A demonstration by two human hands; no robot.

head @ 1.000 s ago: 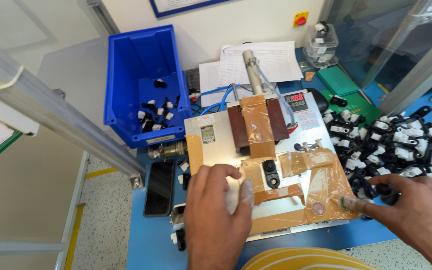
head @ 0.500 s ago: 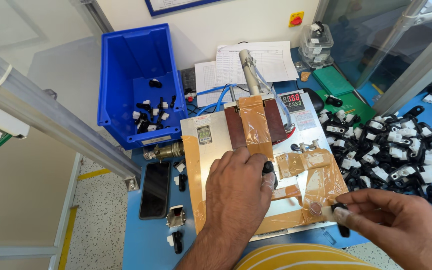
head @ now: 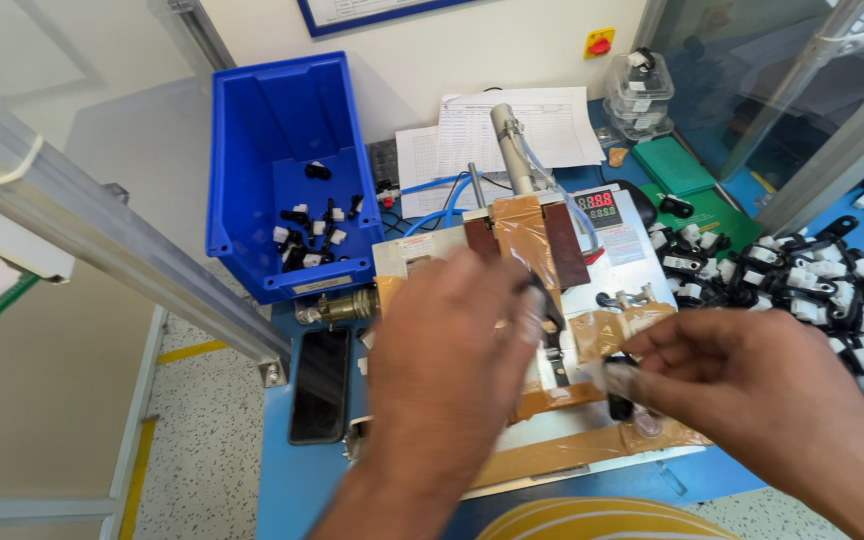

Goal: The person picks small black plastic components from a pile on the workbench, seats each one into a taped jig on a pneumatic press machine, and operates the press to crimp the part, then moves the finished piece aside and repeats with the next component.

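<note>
**Over the taped plate: clip in the right hand, slot to its left**

Above the metal plate (head: 512, 300) on the blue surface (head: 292, 480), the right hand (head: 752, 390) pinches a small black-and-white clip (head: 620, 385) between thumb and fingers (head: 667, 345), its long axis roughly upright. The black slot (head: 555, 335) in the plate lies just left of the clip. The left hand (head: 447, 370) hovers over the plate, blurred, fingers loosely curled; whether it holds anything I cannot tell. More clips (head: 802, 285) lie heaped to the right, and a blue bin (head: 252, 150) stands behind.
</note>
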